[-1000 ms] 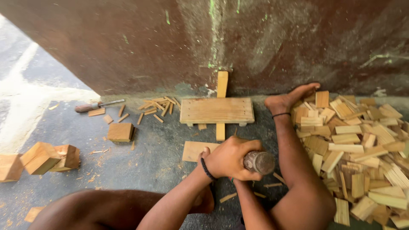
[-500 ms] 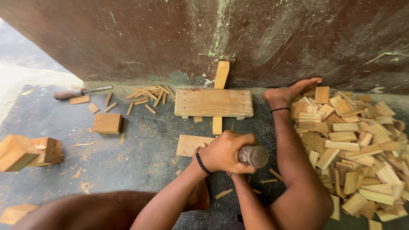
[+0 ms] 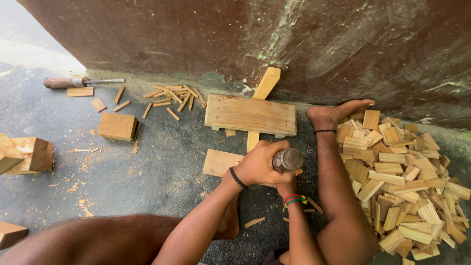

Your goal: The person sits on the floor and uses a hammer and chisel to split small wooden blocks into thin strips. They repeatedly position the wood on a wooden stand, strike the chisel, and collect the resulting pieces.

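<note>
My left hand [image 3: 257, 164], with a black wristband, is closed around a tool with a round grey metal head [image 3: 288, 159]. My right hand [image 3: 287, 186], with a red and green wristband, sits just under the head and grips the same tool; most of it is hidden. Both hands hover over a small flat wooden piece [image 3: 218, 162] on the dark floor. Just beyond them lies a flat wooden board [image 3: 250, 115] resting across a narrow wooden strip [image 3: 266, 83] that leans towards the wall.
My right leg runs forward, its foot [image 3: 338, 113] against a large pile of short wooden pieces [image 3: 402, 181]. Thin wood slivers [image 3: 171, 95], a square block [image 3: 117, 126], a wooden-handled chisel [image 3: 73, 82] and bigger blocks [image 3: 29, 154] lie at left. A stained wall [image 3: 245, 34] rises behind.
The view has shifted a little, so the floor items sit differently in frame. Both hands stay closed on the tool in about the same place over the flat piece.
</note>
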